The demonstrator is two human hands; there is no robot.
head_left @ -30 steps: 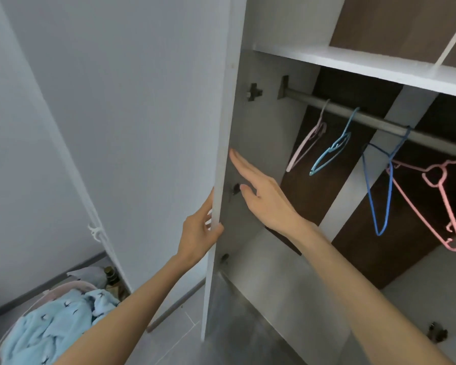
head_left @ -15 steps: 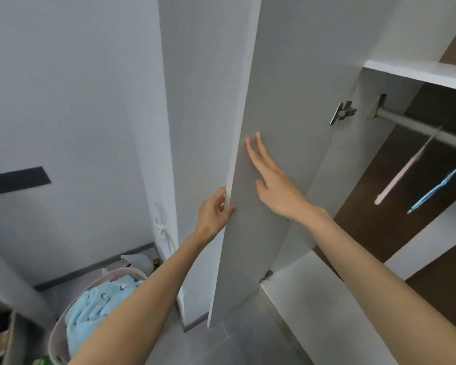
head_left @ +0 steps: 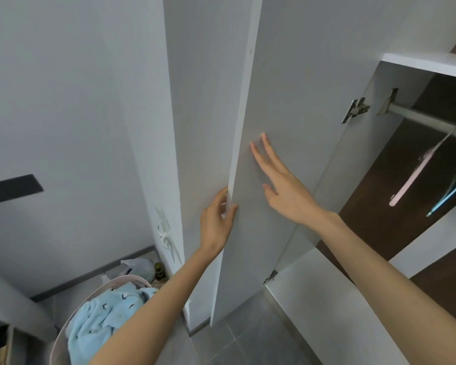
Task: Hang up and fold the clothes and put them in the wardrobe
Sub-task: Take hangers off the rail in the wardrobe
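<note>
At the wardrobe, the left hand grips the free edge of the door, thumb on the inner face and fingers curled round the outer side. The right hand lies flat on the inner face, fingers straight and a little spread.

The step in hand looks like swinging the door wide open, with no garment hung or folded yet. To do it well, I judge the flat palm should give a steady push while the gripping hand only guides, so the panel does not twist on its hinge. The fingers round the outer side could be nipped if the door meets the wall beside it, so they should slip off first.

The clothes, a light blue bundle, lie in the basket on the floor at lower left, well apart from the wardrobe's inside. A rail under the shelf carries a pink hanger and a blue hanger, both bare.
</note>
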